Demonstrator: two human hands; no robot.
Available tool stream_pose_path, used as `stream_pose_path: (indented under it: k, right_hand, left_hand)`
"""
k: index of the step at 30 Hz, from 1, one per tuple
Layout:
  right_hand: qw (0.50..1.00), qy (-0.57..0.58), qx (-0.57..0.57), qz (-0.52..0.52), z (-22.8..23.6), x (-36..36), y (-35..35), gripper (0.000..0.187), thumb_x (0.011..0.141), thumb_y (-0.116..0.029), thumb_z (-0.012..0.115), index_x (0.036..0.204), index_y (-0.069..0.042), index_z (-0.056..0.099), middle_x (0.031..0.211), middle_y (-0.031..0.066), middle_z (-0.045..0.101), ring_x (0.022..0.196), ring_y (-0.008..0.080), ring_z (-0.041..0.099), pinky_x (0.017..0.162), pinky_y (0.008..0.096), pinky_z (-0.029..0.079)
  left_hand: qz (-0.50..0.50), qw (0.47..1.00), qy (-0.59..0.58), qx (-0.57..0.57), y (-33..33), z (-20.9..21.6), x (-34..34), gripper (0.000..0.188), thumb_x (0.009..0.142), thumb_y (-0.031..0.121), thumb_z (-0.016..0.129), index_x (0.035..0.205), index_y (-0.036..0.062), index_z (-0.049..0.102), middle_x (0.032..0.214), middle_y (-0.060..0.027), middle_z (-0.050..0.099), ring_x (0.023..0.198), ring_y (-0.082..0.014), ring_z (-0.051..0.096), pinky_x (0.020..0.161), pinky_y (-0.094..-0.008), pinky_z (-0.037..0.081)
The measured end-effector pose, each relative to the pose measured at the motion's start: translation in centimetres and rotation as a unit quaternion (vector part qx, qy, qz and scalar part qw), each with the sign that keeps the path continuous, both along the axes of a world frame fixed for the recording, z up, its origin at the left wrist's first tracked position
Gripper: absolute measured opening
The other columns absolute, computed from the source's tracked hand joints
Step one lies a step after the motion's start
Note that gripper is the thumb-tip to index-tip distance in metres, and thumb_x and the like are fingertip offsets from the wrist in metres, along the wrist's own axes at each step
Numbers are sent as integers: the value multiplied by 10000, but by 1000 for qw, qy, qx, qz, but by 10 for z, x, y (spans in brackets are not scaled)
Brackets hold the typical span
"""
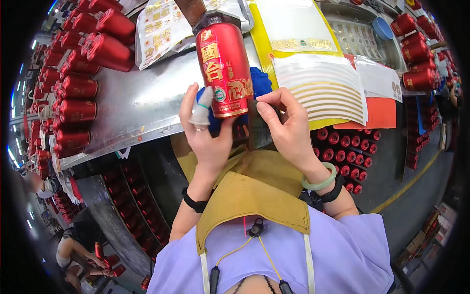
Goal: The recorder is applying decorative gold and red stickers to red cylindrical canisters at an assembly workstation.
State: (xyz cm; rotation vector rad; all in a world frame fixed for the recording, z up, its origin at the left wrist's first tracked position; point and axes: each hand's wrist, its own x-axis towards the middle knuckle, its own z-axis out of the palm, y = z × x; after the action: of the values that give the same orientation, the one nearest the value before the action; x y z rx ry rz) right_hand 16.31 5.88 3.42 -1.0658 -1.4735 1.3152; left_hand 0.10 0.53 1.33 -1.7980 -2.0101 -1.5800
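A red bottle (pixel 225 59) with gold raised characters and a small green round mark lies base toward me, its neck in a metal holder (pixel 191 11). Beside its lower left my left hand (pixel 208 137) has its fingers spread, a white finger cot (pixel 199 115) and grey-white wrapping on the fingers. The wrapped fingertip is close to the bottle's side; contact is unclear. At the lower right of the bottle my right hand (pixel 289 122) pinches thumb against index, by a dark flat piece (pixel 257 125). What the pinch holds is hidden. Blue cloth (pixel 260 82) bunches behind the bottle.
Red bottles (pixel 76 110) crowd the left table edge; more (pixel 416 59) stand far right. Label sheets (pixel 166 29) lie on a tray, and white strips with gold edges (pixel 318 88) on a yellow folder (pixel 264 44). Bottles (pixel 342 157) fill the floor. Another person (pixel 78 255) sits lower left.
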Motion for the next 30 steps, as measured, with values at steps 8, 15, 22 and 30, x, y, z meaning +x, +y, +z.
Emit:
stream_pose_path:
  k: [8,15,22,30]
  right_hand:
    - [1000,-6,-13,-15,2,6,1,97,976,-70,669,1003,23,658,870,70,693,820,116,650,738,282,513]
    - [997,-72,25,-33,0,39,13,148,987,-63,632,1100,4,700,936,90,715,859,153,656,775,298,519]
    - [969,-214,115,-43,13,103,28,186,965,-177,696,1061,-23,660,998,103,593,919,237,611,775,348,507]
    - [878,-390,273,51,-17,82,2,356,723,-199,883,956,-85,641,920,77,570,860,284,607,679,405,508]
  left_hand:
    - [-35,999,-36,13,1,-8,-7,543,768,4,848,1283,-1,676,1360,-138,630,1302,-303,581,1207,-485,343]
    - [-34,997,69,-24,-5,5,-4,888,708,217,950,1447,36,492,1560,-151,405,1420,-371,399,1143,-475,355]
    - [-19,996,83,-10,8,8,0,948,677,326,965,1451,48,493,1549,-151,422,1396,-353,405,1130,-465,348]
    - [-47,993,105,-11,3,12,8,952,685,359,958,1452,45,488,1526,-166,447,1369,-361,434,1127,-455,352]
